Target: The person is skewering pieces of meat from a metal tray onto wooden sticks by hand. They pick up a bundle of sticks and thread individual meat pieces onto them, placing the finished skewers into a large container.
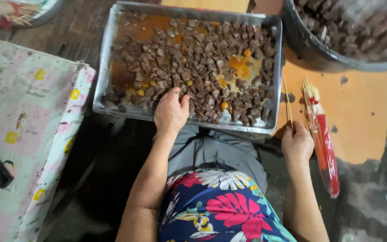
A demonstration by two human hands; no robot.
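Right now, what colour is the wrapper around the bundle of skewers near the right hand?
Red and clear, on the skewer bundle, seen in the head view.

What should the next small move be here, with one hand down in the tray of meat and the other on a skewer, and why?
Probably close the left hand on one brown meat piece and lift it toward the bamboo skewer. The right hand holds that skewer bare and upright beside the metal tray, while the left fingers rest on the pieces.
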